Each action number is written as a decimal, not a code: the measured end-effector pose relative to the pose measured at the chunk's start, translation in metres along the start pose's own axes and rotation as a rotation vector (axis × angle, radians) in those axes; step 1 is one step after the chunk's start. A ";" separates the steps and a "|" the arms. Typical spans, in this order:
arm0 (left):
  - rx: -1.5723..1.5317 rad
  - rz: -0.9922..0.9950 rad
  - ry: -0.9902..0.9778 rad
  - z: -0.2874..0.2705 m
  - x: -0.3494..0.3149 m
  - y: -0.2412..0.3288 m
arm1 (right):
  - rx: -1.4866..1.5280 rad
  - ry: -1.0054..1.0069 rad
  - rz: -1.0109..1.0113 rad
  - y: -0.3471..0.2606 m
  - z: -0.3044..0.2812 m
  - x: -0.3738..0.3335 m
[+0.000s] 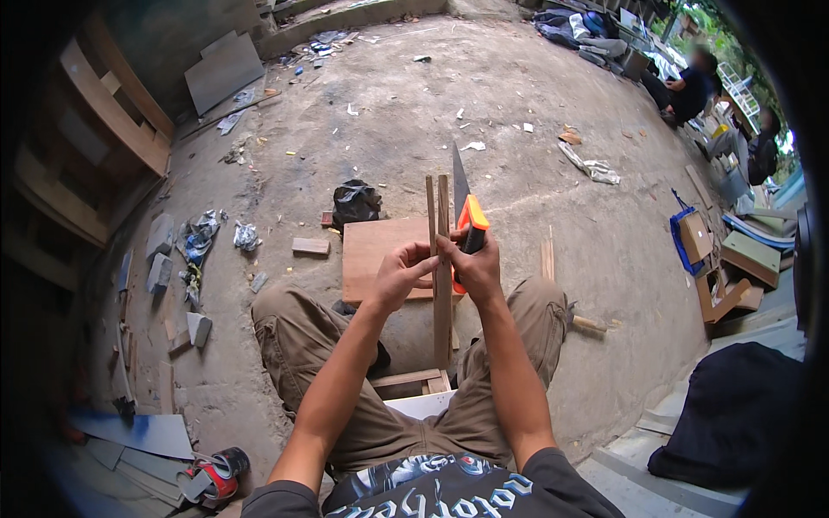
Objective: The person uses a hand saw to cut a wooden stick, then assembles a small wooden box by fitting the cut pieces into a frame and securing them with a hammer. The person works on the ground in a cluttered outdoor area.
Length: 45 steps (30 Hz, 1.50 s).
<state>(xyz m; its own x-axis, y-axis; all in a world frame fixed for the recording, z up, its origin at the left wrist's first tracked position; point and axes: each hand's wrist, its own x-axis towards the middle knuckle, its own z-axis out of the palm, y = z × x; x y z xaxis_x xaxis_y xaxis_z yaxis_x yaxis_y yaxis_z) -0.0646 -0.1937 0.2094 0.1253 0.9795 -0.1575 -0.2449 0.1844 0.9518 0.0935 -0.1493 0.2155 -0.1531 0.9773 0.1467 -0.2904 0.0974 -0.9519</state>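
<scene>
Though partial, pale shirt lettering [442, 503] — left hand [402, 274] tight on wooden strips [443, 324], right hand [479, 269] tight around saw [472, 216].

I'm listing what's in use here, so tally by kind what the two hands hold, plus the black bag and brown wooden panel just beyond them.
Wooden strips, upright between the left hand and right hand: 2
Handsaw, in the right hand: 1
Black bag: 1
Brown wooden panel: 1
Total: 5
</scene>
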 end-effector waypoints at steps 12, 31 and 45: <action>-0.185 0.028 0.548 -0.054 0.024 -0.003 | -0.519 -0.100 -0.006 0.022 -0.012 -0.033; -0.449 -0.004 0.295 -0.002 0.039 -0.055 | -0.383 -0.026 0.167 0.034 -0.045 -0.074; 0.023 -0.040 0.535 0.019 0.104 -0.125 | -0.574 0.228 0.107 0.044 -0.101 -0.090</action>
<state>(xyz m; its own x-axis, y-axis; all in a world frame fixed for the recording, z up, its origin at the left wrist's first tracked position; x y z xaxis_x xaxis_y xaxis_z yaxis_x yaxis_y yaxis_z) -0.0024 -0.1164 0.0790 -0.3748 0.8771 -0.3002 -0.2280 0.2267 0.9469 0.1897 -0.2144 0.1332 0.0701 0.9967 0.0419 0.2786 0.0207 -0.9602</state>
